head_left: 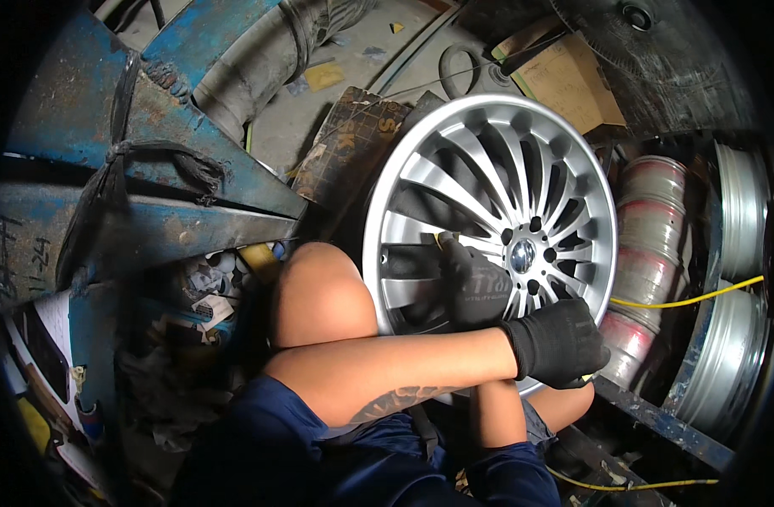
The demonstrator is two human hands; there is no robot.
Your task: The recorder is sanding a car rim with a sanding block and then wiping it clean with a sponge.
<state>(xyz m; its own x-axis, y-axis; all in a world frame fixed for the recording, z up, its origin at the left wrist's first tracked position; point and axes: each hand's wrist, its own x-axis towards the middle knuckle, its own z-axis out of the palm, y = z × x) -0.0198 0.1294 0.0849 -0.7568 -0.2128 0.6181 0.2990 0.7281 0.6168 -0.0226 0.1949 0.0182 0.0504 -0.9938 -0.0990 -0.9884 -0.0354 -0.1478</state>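
A silver multi-spoke alloy wheel [522, 203] leans in front of me, tilted, against my legs. My left forearm crosses over my right one. At the wheel's lower right edge my left hand [560, 342], in a black glove, is closed round the rim; a small yellow bit shows beneath it. Also gloved in black, my right hand [470, 286] is at the spokes left of the hub, slightly blurred. Its fingers are drawn together, with a small yellow edge [442, 241] at their tips. What that hand holds is mostly hidden.
Worn blue metal framework [184, 220] with a black tie stands at left. Stacked silver-and-red cylinders [649, 228] and more wheel rims [725, 363] are at right, crossed by a yellow cable [700, 297]. Cardboard [564, 84] and a ribbed hose [256, 63] lie beyond the wheel.
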